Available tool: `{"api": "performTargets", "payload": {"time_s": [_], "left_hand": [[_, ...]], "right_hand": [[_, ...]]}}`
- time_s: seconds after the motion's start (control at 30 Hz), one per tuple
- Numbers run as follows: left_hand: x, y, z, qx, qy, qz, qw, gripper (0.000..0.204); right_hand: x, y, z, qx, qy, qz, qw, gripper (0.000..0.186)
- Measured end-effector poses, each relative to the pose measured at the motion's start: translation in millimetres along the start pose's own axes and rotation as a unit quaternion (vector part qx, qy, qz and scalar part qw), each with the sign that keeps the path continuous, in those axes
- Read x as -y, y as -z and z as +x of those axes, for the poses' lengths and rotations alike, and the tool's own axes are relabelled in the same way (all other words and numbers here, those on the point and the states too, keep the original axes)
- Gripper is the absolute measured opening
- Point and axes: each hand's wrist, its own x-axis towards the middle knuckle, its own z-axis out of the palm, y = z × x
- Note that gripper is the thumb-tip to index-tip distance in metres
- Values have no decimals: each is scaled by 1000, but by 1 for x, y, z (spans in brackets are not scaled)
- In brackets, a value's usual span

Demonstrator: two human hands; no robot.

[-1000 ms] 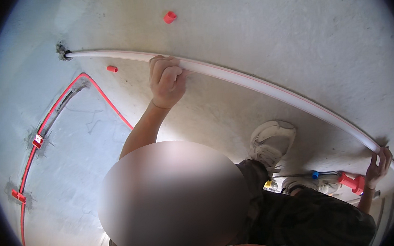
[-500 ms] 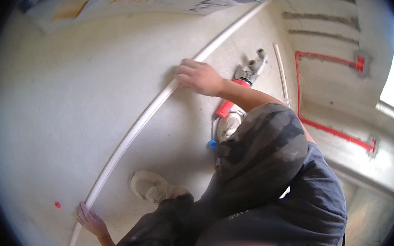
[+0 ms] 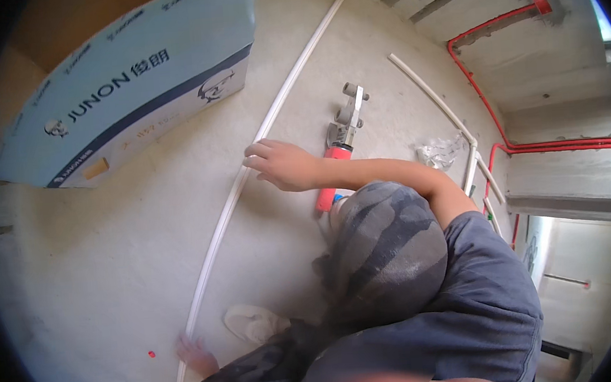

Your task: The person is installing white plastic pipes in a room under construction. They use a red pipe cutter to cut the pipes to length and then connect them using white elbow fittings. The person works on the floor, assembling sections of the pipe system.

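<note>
A long white plastic pipe (image 3: 213, 245) runs slantwise across the concrete floor. My right hand (image 3: 283, 165) is closed on its middle stretch, fingers bent over it. Nearer the lower edge, my left hand (image 3: 196, 356) lies against the same pipe; motion blur hides how its fingers sit. A pipe welding tool (image 3: 333, 156) with a red handle and grey metal sockets lies on the floor beyond my right forearm, beside my shoe. My bent knee covers the floor behind that forearm.
A large blue and white cardboard box (image 3: 147, 96) stands open at the upper left. Further white pipes (image 3: 433, 95) and a crumpled clear plastic bag (image 3: 440, 153) lie by the right wall. Red conduit (image 3: 485, 98) runs along that wall. A small red piece (image 3: 152, 354) is near my left hand.
My view has swung, bringing the box and more of the right wall into sight. The right hand stays on the pipe; the left hand now shows blurred beside it.
</note>
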Motion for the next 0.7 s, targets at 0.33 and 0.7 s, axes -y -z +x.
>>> {"api": "performTargets", "payload": {"time_s": [0.33, 0.7], "left_hand": [[7, -39, 25, 90, -3, 93, 992, 30], [-110, 88, 100, -34, 239, -353, 904, 28]], "right_hand": [[18, 102, -58, 3, -106, 393, 913, 22], [70, 236, -64, 189, 274, 497, 801, 64]]}}
